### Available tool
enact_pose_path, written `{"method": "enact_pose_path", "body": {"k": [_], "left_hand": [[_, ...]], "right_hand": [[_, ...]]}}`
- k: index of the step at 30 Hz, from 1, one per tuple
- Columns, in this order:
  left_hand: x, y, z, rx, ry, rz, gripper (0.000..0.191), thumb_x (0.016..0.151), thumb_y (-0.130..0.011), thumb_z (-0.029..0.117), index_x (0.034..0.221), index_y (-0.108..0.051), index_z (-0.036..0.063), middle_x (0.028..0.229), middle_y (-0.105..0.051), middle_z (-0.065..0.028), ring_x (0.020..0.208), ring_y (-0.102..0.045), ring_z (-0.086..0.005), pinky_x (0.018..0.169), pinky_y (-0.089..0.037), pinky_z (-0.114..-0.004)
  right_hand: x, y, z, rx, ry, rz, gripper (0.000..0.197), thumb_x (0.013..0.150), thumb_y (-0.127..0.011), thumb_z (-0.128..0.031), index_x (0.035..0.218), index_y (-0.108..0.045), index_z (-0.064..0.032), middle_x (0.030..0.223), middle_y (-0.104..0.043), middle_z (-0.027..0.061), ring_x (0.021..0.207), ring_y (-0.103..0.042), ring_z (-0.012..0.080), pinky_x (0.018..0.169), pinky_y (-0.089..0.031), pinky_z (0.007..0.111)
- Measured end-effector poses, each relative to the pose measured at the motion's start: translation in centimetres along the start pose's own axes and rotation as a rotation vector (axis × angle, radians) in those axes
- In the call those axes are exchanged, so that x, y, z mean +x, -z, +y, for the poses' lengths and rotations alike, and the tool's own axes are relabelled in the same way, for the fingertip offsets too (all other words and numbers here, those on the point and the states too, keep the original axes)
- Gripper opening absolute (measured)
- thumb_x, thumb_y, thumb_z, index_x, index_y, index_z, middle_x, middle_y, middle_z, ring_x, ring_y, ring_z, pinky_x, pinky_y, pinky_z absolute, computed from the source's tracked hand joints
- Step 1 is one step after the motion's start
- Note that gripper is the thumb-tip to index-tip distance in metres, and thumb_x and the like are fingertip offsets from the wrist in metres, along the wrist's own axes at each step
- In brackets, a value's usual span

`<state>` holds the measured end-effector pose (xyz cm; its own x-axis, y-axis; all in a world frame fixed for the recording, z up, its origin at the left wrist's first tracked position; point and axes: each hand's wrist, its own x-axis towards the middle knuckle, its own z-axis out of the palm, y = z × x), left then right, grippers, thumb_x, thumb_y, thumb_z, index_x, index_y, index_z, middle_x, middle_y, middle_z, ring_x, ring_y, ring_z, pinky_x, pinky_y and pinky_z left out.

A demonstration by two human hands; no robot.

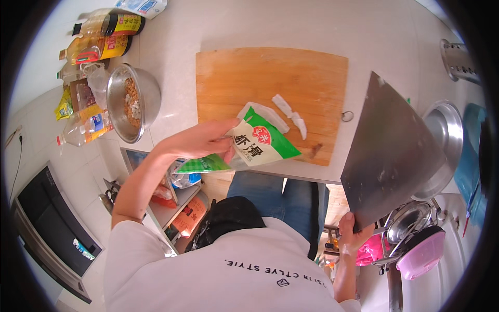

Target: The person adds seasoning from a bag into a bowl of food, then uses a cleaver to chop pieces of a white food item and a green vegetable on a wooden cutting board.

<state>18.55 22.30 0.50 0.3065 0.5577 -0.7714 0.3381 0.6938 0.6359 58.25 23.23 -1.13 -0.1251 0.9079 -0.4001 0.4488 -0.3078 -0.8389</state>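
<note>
My left hand (pixel 214 140) grips a green and cream plastic food packet (pixel 253 142) that bears printed writing. The packet hangs over the near edge of a wooden cutting board (pixel 269 72). Behind the packet, a pale translucent piece (pixel 273 117) shows; whether it belongs to the packet I cannot tell. Two white strips (pixel 290 115) lie on the board, just beyond the packet. At the right, my right hand (pixel 353 230) holds a broad cleaver (pixel 390 156) by its handle, its large blade raised off the board.
A steel bowl (pixel 152 97) with a crumbly brown and white mixture stands left of the board. Several bottles (pixel 105 45) line the wall. A metal basin (pixel 448 132) sits behind the cleaver. Below are an open drawer (pixel 171 210) and a pink plastic basket (pixel 423 253).
</note>
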Motion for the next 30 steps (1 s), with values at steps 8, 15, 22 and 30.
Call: {"method": "enact_pose_path", "body": {"k": [8, 15, 22, 30], "left_hand": [[1.9, -1.8, -3.7, 0.541, 0.158, 0.483, 0.019, 0.080, -0.052, 0.014, 0.092, -0.064, 0.0050, 0.068, -0.059, -0.0166, 0.060, -0.057, -0.0323, 0.056, -0.044, -0.040], [4.0, -2.9, -4.7, 0.655, 0.090, 0.793, 0.015, 0.081, -0.059, 0.019, 0.082, -0.055, 0.0048, 0.076, -0.062, -0.0143, 0.065, -0.060, -0.0311, 0.055, -0.044, -0.040], [4.4, -4.1, -5.8, 0.884, -0.676, 0.980, 0.031, 0.073, -0.068, 0.017, 0.102, -0.061, 0.0078, 0.111, -0.061, -0.0077, 0.101, -0.058, -0.0280, 0.084, -0.045, -0.041], [5.2, -5.7, -7.5, 0.351, -0.571, 0.837, 0.044, 0.074, -0.070, 0.010, 0.115, -0.056, 0.0042, 0.125, -0.053, -0.0124, 0.114, -0.053, -0.0299, 0.096, -0.041, -0.040]], "right_hand": [[1.9, -2.2, -1.7, -0.274, 0.190, -0.259, 0.004, 0.075, -0.059, -0.002, 0.073, -0.056, 0.0000, 0.048, -0.039, 0.0075, 0.038, -0.038, 0.0185, 0.042, -0.030, 0.028], [2.5, -2.8, -3.4, -0.386, 0.144, -0.445, 0.047, 0.073, -0.057, 0.002, 0.120, -0.059, -0.0020, 0.049, -0.042, 0.0062, 0.039, -0.040, 0.0114, 0.042, -0.033, 0.023], [2.9, -3.3, -5.3, -0.437, 0.072, -0.504, 0.048, 0.073, -0.056, 0.004, 0.120, -0.059, -0.0041, 0.054, -0.051, 0.0092, 0.039, -0.040, 0.0111, 0.043, -0.034, 0.023], [3.0, -3.5, -6.1, -0.434, 0.059, -0.489, 0.049, 0.073, -0.055, 0.004, 0.121, -0.059, -0.0057, 0.050, -0.045, 0.0072, 0.039, -0.039, 0.0110, 0.044, -0.033, 0.023]]}}
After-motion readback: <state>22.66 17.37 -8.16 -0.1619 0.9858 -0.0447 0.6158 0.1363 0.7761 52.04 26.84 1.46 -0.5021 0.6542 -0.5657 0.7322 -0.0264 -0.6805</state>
